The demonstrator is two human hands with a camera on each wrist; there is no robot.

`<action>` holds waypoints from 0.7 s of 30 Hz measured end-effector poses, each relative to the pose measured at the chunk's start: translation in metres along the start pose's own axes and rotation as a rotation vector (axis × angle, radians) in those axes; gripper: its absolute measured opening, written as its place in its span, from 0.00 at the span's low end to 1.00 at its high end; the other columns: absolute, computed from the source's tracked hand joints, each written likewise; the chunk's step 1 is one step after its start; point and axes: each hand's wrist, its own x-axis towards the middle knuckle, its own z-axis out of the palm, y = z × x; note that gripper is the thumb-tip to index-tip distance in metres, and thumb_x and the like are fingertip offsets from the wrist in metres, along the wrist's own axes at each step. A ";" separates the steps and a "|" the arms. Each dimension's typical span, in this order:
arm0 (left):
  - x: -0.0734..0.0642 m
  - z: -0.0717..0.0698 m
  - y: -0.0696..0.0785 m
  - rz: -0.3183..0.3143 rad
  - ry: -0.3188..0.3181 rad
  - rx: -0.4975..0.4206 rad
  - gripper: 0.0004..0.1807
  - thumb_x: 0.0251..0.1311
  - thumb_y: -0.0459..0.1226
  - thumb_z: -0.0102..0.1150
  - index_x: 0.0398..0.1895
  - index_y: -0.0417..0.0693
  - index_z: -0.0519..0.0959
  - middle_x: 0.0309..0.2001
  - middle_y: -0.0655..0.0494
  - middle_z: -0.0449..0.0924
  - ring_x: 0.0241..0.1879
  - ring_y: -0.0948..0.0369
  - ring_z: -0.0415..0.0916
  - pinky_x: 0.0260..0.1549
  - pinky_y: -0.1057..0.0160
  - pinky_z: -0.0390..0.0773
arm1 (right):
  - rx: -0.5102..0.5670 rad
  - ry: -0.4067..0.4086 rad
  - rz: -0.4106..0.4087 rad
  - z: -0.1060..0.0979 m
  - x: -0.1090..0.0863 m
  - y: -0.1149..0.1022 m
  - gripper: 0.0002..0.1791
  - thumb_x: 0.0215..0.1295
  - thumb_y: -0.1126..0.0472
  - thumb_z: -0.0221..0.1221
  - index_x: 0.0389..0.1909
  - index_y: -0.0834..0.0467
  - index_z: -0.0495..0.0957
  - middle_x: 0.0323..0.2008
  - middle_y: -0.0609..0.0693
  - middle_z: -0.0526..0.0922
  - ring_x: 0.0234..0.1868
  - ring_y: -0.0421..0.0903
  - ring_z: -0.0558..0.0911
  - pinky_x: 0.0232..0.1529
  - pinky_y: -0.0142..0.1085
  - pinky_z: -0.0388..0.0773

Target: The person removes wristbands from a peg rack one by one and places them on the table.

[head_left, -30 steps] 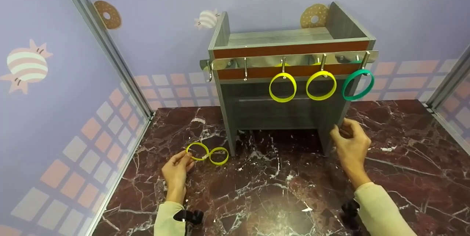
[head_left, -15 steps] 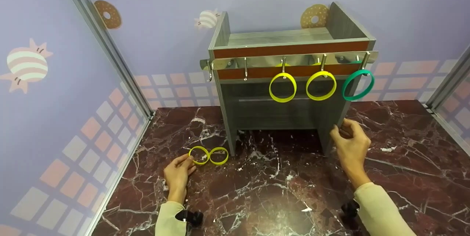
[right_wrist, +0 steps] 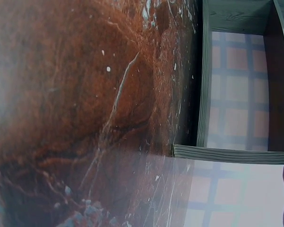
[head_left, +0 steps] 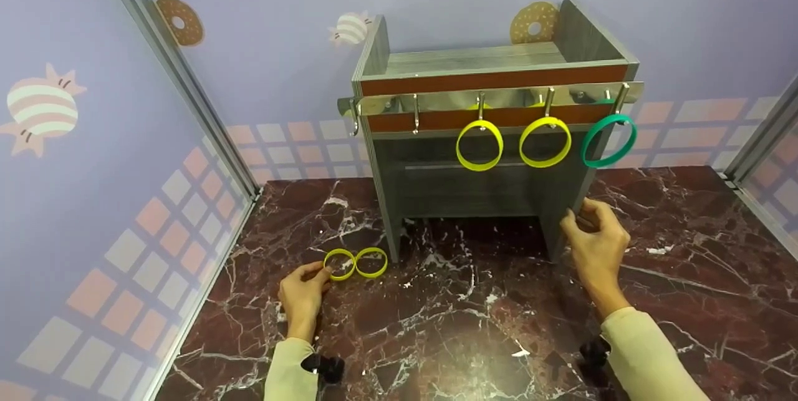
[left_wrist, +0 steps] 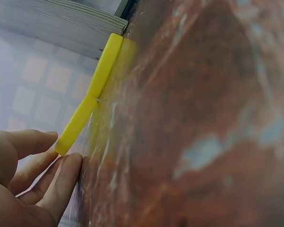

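Note:
My left hand [head_left: 301, 299] pinches the left edge of a thin yellow ring [head_left: 341, 278] at the shelf's front left foot. In the left wrist view the fingers [left_wrist: 68, 172] hold that ring's near end slightly raised, and its far end meets a second yellow ring [left_wrist: 105, 66] lying flat. On the other side, my right hand [head_left: 595, 248] grips the right side panel of the grey wooden shelf [head_left: 471, 195] low down. Only a bit of that hand shows in the right wrist view, by the shelf panel [right_wrist: 232, 153].
A metal hook rail [head_left: 446, 103] crosses the shelf's front. Two yellow rings, one in the middle [head_left: 479, 168] and one right of it [head_left: 541, 164], and a green ring [head_left: 603, 164] hang on its hooks. The two left hooks are bare. Patterned walls enclose the marbled table [head_left: 449, 338].
My left hand has moved slightly right and down, bringing its yellow ring lower, level with the other ring. The right hand keeps its grip on the shelf.

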 end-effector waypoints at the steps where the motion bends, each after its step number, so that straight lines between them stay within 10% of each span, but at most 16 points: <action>1: 0.001 -0.001 0.000 0.017 0.008 0.031 0.13 0.64 0.33 0.73 0.48 0.33 0.88 0.40 0.40 0.90 0.30 0.54 0.90 0.26 0.71 0.83 | 0.007 0.000 0.003 0.000 0.000 -0.005 0.09 0.60 0.78 0.64 0.41 0.77 0.83 0.37 0.68 0.88 0.35 0.28 0.85 0.40 0.23 0.83; 10: 0.001 0.002 0.005 0.138 0.084 0.211 0.12 0.60 0.35 0.75 0.45 0.38 0.90 0.40 0.44 0.91 0.44 0.44 0.87 0.50 0.47 0.81 | 0.014 -0.006 0.013 0.002 0.001 0.016 0.09 0.60 0.80 0.66 0.42 0.74 0.84 0.38 0.66 0.88 0.37 0.25 0.83 0.42 0.22 0.82; 21: -0.007 0.023 0.041 0.254 -0.020 0.051 0.19 0.60 0.35 0.78 0.52 0.37 0.88 0.47 0.41 0.89 0.47 0.46 0.88 0.47 0.51 0.87 | 0.031 -0.021 0.018 0.000 0.001 0.026 0.09 0.60 0.78 0.67 0.42 0.72 0.85 0.37 0.62 0.89 0.37 0.29 0.86 0.42 0.25 0.84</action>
